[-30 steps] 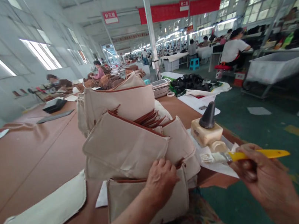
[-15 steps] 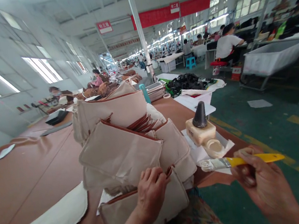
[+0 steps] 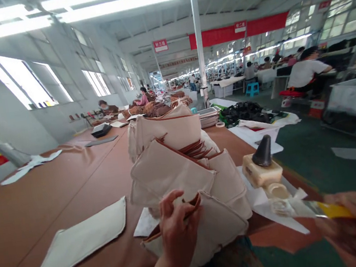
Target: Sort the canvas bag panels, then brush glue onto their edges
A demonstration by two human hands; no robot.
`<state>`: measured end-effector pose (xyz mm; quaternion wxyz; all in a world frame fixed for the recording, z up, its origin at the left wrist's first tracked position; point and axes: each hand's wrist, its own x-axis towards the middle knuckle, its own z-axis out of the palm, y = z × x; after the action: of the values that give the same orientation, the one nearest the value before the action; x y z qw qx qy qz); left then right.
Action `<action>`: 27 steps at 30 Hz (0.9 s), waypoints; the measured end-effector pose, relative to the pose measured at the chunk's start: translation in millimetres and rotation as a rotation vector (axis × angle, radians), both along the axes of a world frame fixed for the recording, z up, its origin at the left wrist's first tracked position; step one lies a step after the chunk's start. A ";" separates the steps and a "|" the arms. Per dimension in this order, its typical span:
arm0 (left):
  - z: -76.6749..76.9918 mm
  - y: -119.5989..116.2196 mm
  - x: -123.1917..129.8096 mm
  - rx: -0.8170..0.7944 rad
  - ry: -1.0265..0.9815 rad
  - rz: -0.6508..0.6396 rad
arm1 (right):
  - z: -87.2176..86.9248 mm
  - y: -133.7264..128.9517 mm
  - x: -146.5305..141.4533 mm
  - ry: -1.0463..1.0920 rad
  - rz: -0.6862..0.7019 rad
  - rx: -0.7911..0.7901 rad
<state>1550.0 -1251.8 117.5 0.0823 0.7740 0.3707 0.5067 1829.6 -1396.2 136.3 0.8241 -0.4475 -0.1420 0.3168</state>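
Note:
My left hand point(image 3: 180, 229) is closed on the brown-edged opening of a cream fabric pouch point(image 3: 221, 225), which leans at the table's front edge. Fingers and thumb pinch the rim; the inside of the pouch is hidden. In my right hand point(image 3: 355, 227) is a paintbrush point(image 3: 338, 210) with a yellow handle, slightly blurred. Its whitish bristles point left, just in front of a cream plastic container point(image 3: 261, 177) with a round mouth. A black cone point(image 3: 263, 152) rests on that container. Behind my left hand rises a pile of similar cream pouches point(image 3: 169, 166).
A flat cream piece point(image 3: 81, 246) lies on the brown-covered table point(image 3: 85, 209) to the left. White paper point(image 3: 258, 202) is under the container. Black straps point(image 3: 245, 112) and a tape roll point(image 3: 220, 124) are farther back. Other people sit at work in the distance.
The view has swung left and tilted up. My left hand has raised the pouch's brown edge and pulled it apart from the pile. The brush has moved nearer the container's front.

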 end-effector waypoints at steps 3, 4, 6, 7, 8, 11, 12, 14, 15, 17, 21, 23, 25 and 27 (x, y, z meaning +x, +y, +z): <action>10.4 2.0 -0.7 -0.280 0.063 -0.281 | 22.4 3.2 -25.1 0.086 0.026 -0.022; 14.0 2.4 -0.5 -0.354 0.089 -0.337 | 27.2 5.1 -31.2 0.071 0.052 -0.018; 19.8 1.0 0.6 -0.437 0.111 -0.371 | 32.8 9.7 -40.0 0.007 0.093 -0.003; 21.4 -0.8 1.5 -0.459 0.105 -0.372 | 34.2 12.3 -43.0 -0.032 0.116 0.014; 22.0 -3.1 2.7 -0.477 0.082 -0.375 | 35.0 15.0 -45.5 -0.072 0.141 0.034; 18.3 -11.6 7.4 -0.575 -0.022 -0.418 | 36.0 23.0 -50.3 -0.170 0.234 0.039; 16.0 -14.3 9.2 -0.621 -0.053 -0.432 | 35.8 25.8 -51.3 -0.202 0.277 0.022; 12.1 -18.8 12.4 -0.713 -0.109 -0.460 | 34.4 32.5 -52.5 -0.287 0.362 -0.021; 11.0 -20.5 13.8 -0.755 -0.127 -0.481 | 33.3 36.8 -52.7 -0.345 0.399 -0.037; 11.5 -22.7 15.7 -0.819 -0.122 -0.537 | 30.9 47.0 -52.3 -0.477 0.463 -0.069; 17.2 -23.3 16.7 -0.787 -0.015 -0.605 | 30.6 66.1 -47.1 -0.733 0.402 -0.131; 17.4 -22.4 16.8 -0.761 -0.016 -0.604 | 33.9 68.4 -43.2 -0.784 0.307 -0.140; 13.9 -21.4 17.8 -0.771 -0.033 -0.610 | 37.6 65.2 -40.9 -0.711 0.278 -0.105; 7.6 -20.7 19.8 -0.773 -0.035 -0.613 | 39.7 59.9 -41.7 -0.628 0.327 -0.073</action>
<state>1569.8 -1272.6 125.1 0.5150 0.7516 0.2851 0.2977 1787.9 -1336.3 176.0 0.6623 -0.5236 -0.4467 0.2962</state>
